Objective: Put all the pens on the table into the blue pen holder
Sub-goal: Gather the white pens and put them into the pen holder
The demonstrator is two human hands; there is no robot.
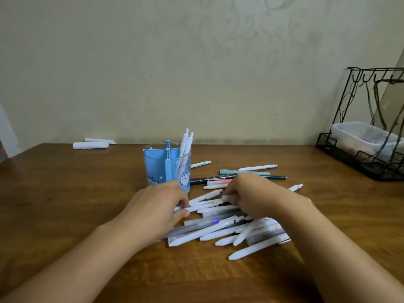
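Note:
The blue pen holder (166,166) stands on the wooden table (65,193), divided into compartments, with two white pens (185,145) upright in its right part. A heap of several white pens (229,230) lies in front of it, between my hands. My left hand (161,204) pinches the end of a white pen (203,206) at the heap's left side. My right hand (253,195) curls its fingers round the other end of white pens at the heap's top. More pens, among them a green one (242,172) and dark ones (218,179), lie behind my right hand.
A black wire rack (358,158) with a clear plastic box (358,136) stands at the far right. Two white paper rolls (90,145) lie at the back left by the wall. Single pens (201,164) lie right of the holder.

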